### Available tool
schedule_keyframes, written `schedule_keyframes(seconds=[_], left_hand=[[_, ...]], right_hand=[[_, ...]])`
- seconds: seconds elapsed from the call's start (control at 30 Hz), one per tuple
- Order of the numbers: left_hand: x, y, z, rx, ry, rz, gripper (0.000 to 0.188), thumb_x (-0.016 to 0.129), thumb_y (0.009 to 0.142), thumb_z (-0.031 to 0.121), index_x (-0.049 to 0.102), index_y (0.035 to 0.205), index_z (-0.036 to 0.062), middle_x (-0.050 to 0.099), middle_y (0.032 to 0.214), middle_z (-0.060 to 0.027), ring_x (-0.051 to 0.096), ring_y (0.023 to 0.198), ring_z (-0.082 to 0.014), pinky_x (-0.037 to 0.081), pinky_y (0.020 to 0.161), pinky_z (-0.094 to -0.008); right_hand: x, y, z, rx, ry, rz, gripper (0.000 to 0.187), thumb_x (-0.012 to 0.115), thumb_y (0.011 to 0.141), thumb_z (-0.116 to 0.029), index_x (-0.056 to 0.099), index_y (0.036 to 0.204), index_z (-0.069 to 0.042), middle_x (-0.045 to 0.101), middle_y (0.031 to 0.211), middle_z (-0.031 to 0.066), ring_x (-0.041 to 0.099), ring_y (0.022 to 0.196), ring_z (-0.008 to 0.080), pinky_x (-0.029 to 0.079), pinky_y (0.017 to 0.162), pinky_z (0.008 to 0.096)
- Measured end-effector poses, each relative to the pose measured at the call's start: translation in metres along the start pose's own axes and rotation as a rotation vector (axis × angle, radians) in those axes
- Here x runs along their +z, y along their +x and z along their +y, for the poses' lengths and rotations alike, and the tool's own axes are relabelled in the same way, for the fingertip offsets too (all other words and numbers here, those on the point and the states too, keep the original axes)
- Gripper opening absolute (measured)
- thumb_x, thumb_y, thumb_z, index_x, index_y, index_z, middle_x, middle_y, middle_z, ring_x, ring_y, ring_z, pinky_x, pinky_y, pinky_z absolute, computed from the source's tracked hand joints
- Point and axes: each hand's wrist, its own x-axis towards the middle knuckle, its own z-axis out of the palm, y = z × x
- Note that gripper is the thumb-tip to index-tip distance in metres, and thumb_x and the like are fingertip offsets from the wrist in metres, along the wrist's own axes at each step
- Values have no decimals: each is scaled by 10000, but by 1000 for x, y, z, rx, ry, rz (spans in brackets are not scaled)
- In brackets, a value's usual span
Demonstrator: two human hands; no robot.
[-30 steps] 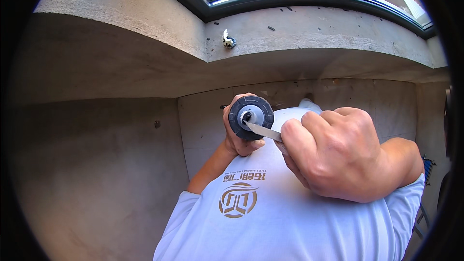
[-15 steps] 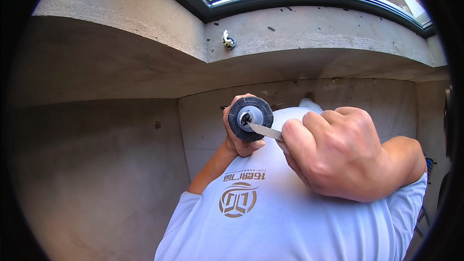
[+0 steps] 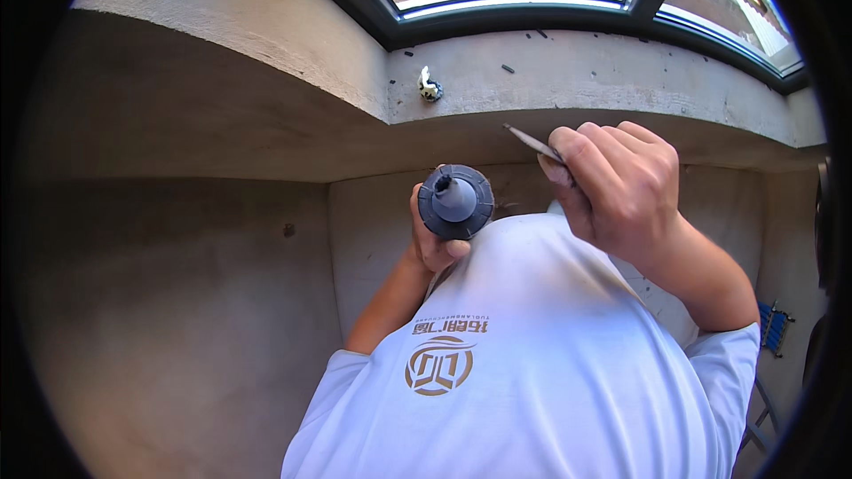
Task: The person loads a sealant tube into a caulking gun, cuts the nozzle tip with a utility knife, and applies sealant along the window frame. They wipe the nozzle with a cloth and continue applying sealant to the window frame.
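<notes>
My left hand [image 3: 431, 247] is wrapped round what looks like a caulking gun [image 3: 485, 204], seen nose-on with its round black front cap toward me. Out of the cap stands a grey cone nozzle [image 3: 454, 201], with dark material at its opening. My right hand [image 3: 617, 182] is raised to the right, fingers closed on a knife. The narrow knife blade [image 3: 530, 139] points up and left, apart from the nozzle. Its handle is hidden in my fist. The rear of the gun is hidden behind the cap and hand.
Ahead runs a rough concrete window ledge [image 3: 586, 71] beneath a dark window frame [image 3: 515, 22]. A crumpled white and black lump [image 3: 429, 86] and several small dark scraps lie on it. A blue object [image 3: 774, 328] is on the far right, beside the wall.
The knife blade has left the nozzle tip; my right hand has moved up and away with it. The gun's nose has tilted, so the cone now shows more from the side.
</notes>
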Motion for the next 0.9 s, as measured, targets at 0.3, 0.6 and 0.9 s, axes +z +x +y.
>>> schedule_keyframes(seconds=[0.3, 0.6, 0.9], left_hand=[[-29, 5, 4, -161, -53, 27, 958, 824, 736, 758, 550, 1193, -37, 667, 961, -136, 667, 839, -205, 554, 746, -345], [-62, -29, -2, -222, -130, 198, 938, 876, 739, 647, 507, 1311, 1, 637, 1024, -124, 652, 885, -220, 544, 783, -361], [-84, -88, -1, -177, -45, 416, 905, 893, 739, 604, 523, 1312, 8, 620, 1007, -102, 665, 855, -230, 541, 747, -360]], right_hand=[[71, -38, 39, 678, 378, -457, 312, 575, 1087, -332, 639, 1023, -33, 659, 654, 131, 654, 607, 353, 498, 606, 460], [155, -104, 94, 845, 419, -904, 385, 593, 922, -140, 508, 1267, 9, 689, 1061, 288, 663, 1057, 463, 512, 923, 540], [271, -78, 151, 481, 62, -827, 482, 653, 854, -98, 607, 1332, -60, 617, 1272, 192, 594, 1221, 394, 503, 1029, 475]])
